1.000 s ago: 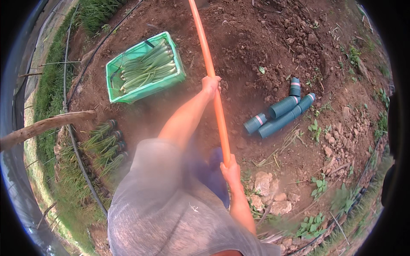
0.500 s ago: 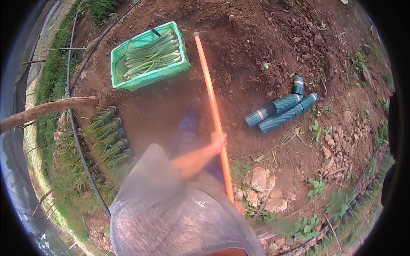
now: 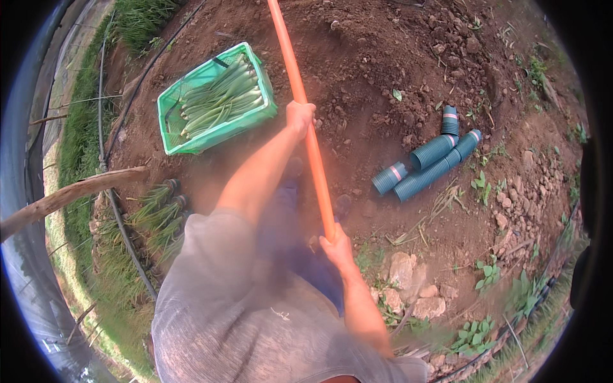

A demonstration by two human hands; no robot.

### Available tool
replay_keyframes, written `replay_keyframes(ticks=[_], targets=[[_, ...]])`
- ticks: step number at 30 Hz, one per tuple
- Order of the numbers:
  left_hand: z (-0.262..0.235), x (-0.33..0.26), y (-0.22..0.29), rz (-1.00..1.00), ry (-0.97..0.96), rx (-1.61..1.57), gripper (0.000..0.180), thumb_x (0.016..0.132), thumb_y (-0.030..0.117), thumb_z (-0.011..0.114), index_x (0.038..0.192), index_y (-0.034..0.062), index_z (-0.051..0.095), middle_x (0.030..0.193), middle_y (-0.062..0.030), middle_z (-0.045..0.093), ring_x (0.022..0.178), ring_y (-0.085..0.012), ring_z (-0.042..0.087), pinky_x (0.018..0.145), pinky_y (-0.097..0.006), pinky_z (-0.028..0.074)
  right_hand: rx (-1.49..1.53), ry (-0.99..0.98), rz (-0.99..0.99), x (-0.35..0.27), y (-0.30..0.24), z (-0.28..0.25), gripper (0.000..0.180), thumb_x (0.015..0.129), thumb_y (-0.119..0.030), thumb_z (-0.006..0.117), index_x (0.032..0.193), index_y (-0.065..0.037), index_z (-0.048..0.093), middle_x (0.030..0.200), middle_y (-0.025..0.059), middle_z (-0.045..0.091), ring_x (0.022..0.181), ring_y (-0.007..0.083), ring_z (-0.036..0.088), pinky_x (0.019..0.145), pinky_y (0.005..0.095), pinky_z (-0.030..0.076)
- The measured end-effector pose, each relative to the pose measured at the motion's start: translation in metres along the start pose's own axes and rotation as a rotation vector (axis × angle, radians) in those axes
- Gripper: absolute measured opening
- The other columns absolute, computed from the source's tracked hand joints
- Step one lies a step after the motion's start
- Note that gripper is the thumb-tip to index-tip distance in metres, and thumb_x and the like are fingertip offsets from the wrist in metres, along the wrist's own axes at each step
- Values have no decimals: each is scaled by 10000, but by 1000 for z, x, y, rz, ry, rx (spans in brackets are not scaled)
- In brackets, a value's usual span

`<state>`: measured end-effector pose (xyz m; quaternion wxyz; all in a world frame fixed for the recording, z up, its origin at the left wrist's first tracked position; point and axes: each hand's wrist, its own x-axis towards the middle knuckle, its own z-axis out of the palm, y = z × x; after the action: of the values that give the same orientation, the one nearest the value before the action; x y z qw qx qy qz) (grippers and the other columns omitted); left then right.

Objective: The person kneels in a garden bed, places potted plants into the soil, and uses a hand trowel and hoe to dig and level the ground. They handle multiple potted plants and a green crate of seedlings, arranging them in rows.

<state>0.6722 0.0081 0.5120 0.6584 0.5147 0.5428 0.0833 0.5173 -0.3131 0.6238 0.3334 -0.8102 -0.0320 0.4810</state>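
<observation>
A long orange tool handle [image 3: 305, 131] slants across the middle, its far end running out of the picture at the top, so the tool's head is hidden. My left hand [image 3: 300, 119] is closed around it higher up, with that arm stretched forward. Close to my body, my right hand [image 3: 337, 249] wraps the handle's near end. Left of the handle, a green plastic crate [image 3: 220, 136] holds a pile of green onions [image 3: 223, 99] with pale stems. The crate stands on the brown soil [image 3: 357, 83].
Dark green ribbed tubes [image 3: 426, 181] lie on the soil at the right. Bundles of green seedlings [image 3: 156, 214] stand at the left beside a black hose [image 3: 131, 255]. A wooden branch [image 3: 76, 193] juts in from the left. Pale rocks [image 3: 403, 270] lie near my right arm.
The handle has swung up and forward, and its far end has left the picture. My left hand has moved forward with it. My right hand and forearm have come into clear view.
</observation>
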Motion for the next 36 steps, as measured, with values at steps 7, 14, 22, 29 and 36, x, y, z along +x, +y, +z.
replay_keyframes(ticks=[7,14,22,29,36], targets=[[31,-38,-149,-341,-26,272,179,810,55,580,868,-89,671,645,-163,648,567,-267,669,499,-400,504,385,-149,400,-85,21,-7,264,841,-101,662,1067,-43,540,630,31,552,440,114,512,386,296,403],[29,-182,-169,-467,37,194,180,815,22,559,935,-59,666,672,-161,649,536,-265,657,459,-394,503,-42,-63,78,-197,107,-37,307,834,-171,716,1057,-9,583,762,99,628,695,224,637,630,374,510],[6,-340,-212,-610,-5,77,98,817,38,597,873,-42,596,608,-119,596,444,-211,597,375,-367,452,100,-45,426,-320,176,-53,356,809,-241,732,1052,-23,589,866,206,662,840,339,648,727,433,502],[-2,-381,-205,-625,-2,85,64,809,20,603,799,-24,557,578,-88,553,432,-199,568,360,-360,442,-218,-33,469,-350,213,-45,346,805,-244,718,1038,-38,568,843,251,658,831,426,638,689,487,500],[15,-222,-138,-251,-45,2,145,791,37,634,878,-49,555,588,-85,579,448,-194,597,392,-351,460,-293,50,109,-191,146,-38,389,789,-248,713,1071,-47,537,813,275,655,818,471,645,680,534,500]])
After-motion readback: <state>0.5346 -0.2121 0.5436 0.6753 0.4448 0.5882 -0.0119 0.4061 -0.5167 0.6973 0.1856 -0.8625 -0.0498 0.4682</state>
